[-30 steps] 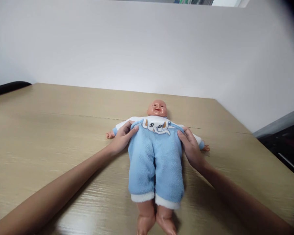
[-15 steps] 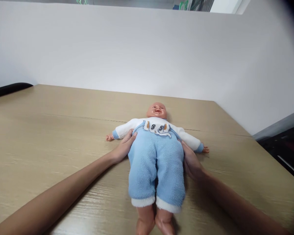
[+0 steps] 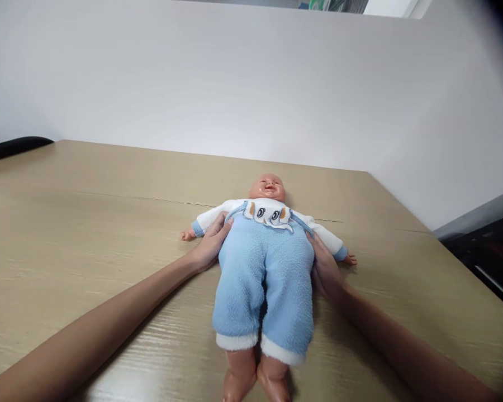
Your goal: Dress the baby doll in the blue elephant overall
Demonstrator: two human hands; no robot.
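A baby doll (image 3: 269, 187) lies face up on the wooden table (image 3: 88, 223), its bare feet towards me. It wears a fleecy light-blue romper (image 3: 265, 282) with a white elephant bib and white sleeves. My left hand (image 3: 209, 245) grips the doll's side under its arm, fingers curled against the romper. My right hand (image 3: 324, 267) presses on the other side of the body, its fingers tucked under the fabric and partly hidden.
A white partition wall (image 3: 251, 84) stands behind the table. The table's right edge (image 3: 406, 215) drops off to a dark area at the right. A black object (image 3: 12, 146) shows at the far left edge.
Both hands slid down from the romper's top edge at the chest to the doll's sides. The doll has shifted slightly, its legs now angled a little to the left.
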